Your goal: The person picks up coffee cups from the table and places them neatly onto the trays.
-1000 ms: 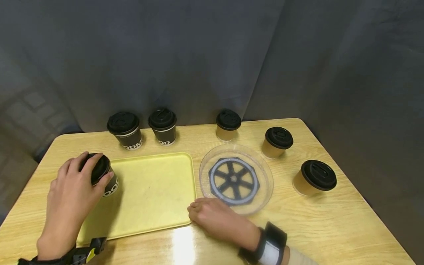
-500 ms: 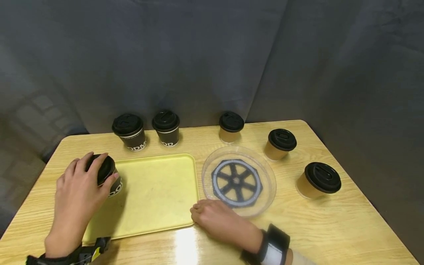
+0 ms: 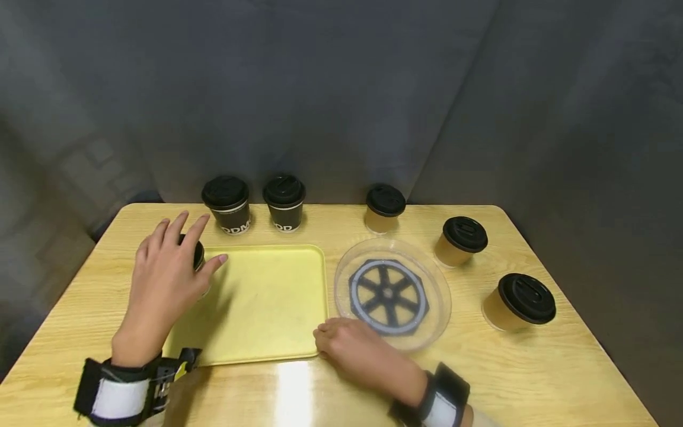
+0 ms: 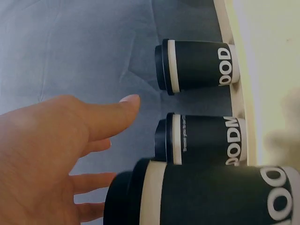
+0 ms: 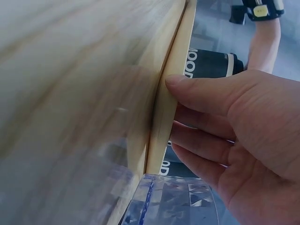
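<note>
My left hand [image 3: 165,281] hovers over a lidded black paper coffee cup [image 4: 211,197] at the left end of the yellow tray [image 3: 267,296]. Its fingers and thumb are spread apart, and the left wrist view shows a gap between thumb and lid. In the head view the hand hides most of this cup. My right hand [image 3: 357,350] holds the tray's near right corner. Seen from the right wrist, the thumb [image 5: 197,89] presses the tray's outer edge while the other fingers bend over the rim.
Behind the tray stand two more black lidded cups [image 3: 227,204]. A clear round dish [image 3: 446,296] with a dark spoked pattern sits right of the tray. Three brown cups with black lids [image 3: 460,240] curve around it. A dark curtain [image 3: 320,101] hangs behind the table.
My left hand has let go of the black cup, its fingers spreading and lifting off the lid. The right hand stays at the tray corner. The head view has shifted slightly.
</note>
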`<action>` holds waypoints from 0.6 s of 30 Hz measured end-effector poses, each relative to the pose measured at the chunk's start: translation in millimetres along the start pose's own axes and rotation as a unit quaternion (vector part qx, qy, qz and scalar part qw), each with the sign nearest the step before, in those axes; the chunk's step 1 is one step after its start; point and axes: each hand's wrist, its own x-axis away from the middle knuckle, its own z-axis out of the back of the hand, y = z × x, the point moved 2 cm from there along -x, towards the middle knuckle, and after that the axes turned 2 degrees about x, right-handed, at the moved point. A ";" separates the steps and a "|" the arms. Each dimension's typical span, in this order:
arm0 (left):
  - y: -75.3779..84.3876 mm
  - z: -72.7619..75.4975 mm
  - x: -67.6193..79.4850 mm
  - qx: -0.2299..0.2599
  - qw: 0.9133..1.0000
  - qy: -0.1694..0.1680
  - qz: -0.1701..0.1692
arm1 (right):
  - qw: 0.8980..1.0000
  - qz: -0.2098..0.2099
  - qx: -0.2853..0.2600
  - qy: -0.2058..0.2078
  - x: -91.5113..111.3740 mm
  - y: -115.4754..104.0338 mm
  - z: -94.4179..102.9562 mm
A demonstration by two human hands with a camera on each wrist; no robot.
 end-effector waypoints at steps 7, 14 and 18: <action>4.7 -1.0 -21.3 -0.018 0.999 -0.036 -0.011 | 1.000 -0.007 -0.007 0.003 2.8 -0.7 -3.8; 4.3 -0.8 -44.3 -0.012 0.995 -0.098 0.005 | 1.000 -0.004 -0.003 0.003 2.5 0.4 -2.0; 3.7 0.0 -56.3 -0.021 0.992 -0.121 -0.001 | 1.000 -0.007 -0.005 0.006 1.8 1.5 0.4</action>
